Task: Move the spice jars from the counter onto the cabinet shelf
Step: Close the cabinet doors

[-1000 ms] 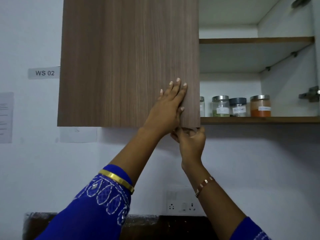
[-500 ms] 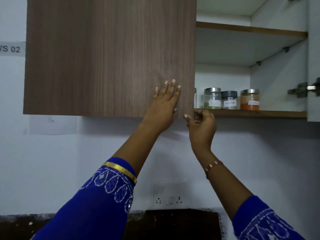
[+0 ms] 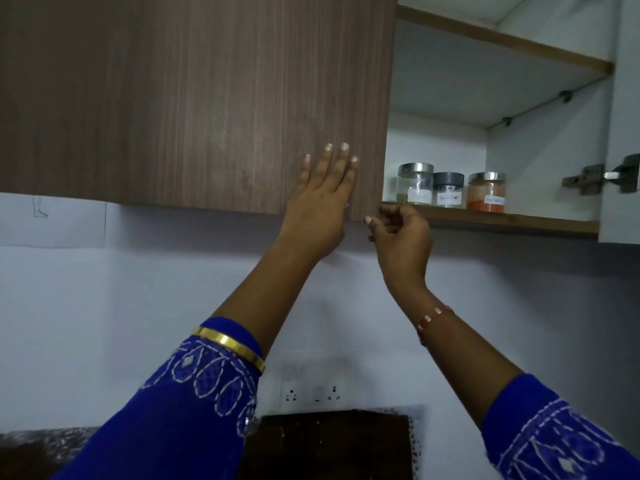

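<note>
Three spice jars stand in a row on the lower cabinet shelf (image 3: 512, 225): a clear jar with a steel lid (image 3: 415, 183), a shorter jar with a dark lid (image 3: 448, 189), and a jar of orange-red powder (image 3: 486, 192). My left hand (image 3: 322, 202) lies flat, fingers spread, on the brown wooden cabinet door (image 3: 194, 98) near its lower right corner. My right hand (image 3: 401, 233) hovers just under the door's corner and the shelf edge, fingers loosely curled, holding nothing. Anything further left on the shelf is hidden by the door.
The upper shelf (image 3: 502, 39) is bare. A metal hinge (image 3: 602, 178) sticks out from the open right door (image 3: 623, 133). A wall socket plate (image 3: 313, 382) sits below, above a dark counter (image 3: 332, 445).
My right hand has let go of the door's bottom edge and drawn right and slightly down. The left hand stays flat on the door. The view has shifted left and closer.
</note>
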